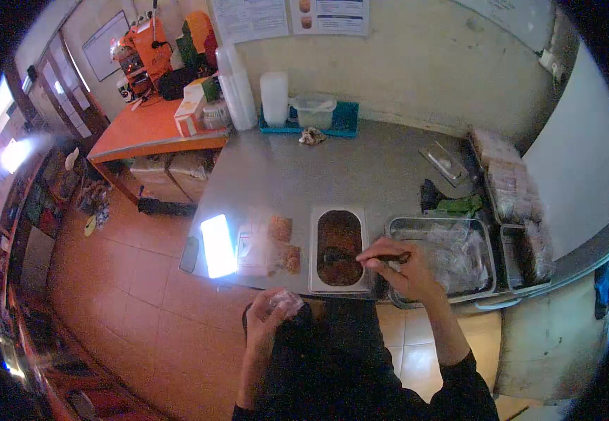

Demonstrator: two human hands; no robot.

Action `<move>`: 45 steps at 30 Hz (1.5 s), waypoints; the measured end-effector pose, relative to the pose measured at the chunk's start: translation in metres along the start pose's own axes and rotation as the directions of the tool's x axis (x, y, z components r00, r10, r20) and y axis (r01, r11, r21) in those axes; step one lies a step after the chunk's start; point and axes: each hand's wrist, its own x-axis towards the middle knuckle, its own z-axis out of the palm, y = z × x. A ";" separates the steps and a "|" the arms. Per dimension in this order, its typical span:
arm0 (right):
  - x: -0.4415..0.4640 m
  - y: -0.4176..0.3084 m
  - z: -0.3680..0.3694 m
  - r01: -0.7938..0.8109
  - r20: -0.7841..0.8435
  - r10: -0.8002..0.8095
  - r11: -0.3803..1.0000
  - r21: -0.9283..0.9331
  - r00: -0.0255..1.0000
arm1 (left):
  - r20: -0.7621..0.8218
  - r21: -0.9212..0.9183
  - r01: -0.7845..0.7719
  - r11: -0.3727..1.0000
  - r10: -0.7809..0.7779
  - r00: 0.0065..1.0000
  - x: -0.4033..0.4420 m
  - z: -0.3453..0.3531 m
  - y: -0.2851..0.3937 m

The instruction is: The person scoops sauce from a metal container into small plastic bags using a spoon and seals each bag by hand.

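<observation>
A rectangular metal pan (314, 256) with an oval opening sits at the counter's front edge, holding reddish-brown sauce (339, 228). My right hand (410, 275) is closed around the dark handle of a spoon (394, 257) at the pan's right side. The spoon's head seems to dip into the sauce, though I cannot see it clearly. Low in front of the counter, left of the pan, my left hand (262, 319) grips a small piece of clear plastic (288, 302); whether it is a bag or a cup is unclear.
Right of the pan stands a metal tray (439, 220) with clear plastic bags. Left are orange-brown food pieces (287, 257) and a glowing screen (218, 245). Packed goods (508, 179) line the right edge. A blue tray (346, 119) with containers is at the back.
</observation>
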 end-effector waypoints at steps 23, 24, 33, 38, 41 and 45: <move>-0.004 0.049 0.029 -0.244 -0.263 0.527 0.707 0.664 0.808 | 0.225 -0.351 0.051 0.935 0.032 0.974 -0.007 0.024 -0.023; -0.005 0.050 0.029 -0.245 -0.299 0.581 0.677 0.694 0.757 | 0.213 -0.347 0.044 0.937 0.033 0.976 -0.006 0.024 -0.025; -0.010 0.059 0.028 -0.127 -0.310 0.662 0.525 0.842 0.682 | 0.096 -0.454 0.043 0.890 0.001 0.995 -0.007 0.020 -0.011; -0.015 0.067 0.025 -0.136 -0.336 0.646 0.568 0.812 0.686 | 0.074 -0.488 0.004 0.873 0.037 0.997 0.002 0.005 -0.019; -0.016 0.066 0.024 -0.123 -0.352 0.644 0.573 0.811 0.680 | 0.022 -0.515 -0.003 0.857 0.017 1.000 0.008 0.001 -0.011; -0.016 0.063 0.022 -0.118 -0.361 0.641 0.578 0.807 0.677 | -0.023 -0.400 -0.061 0.914 0.056 0.998 0.024 0.009 0.009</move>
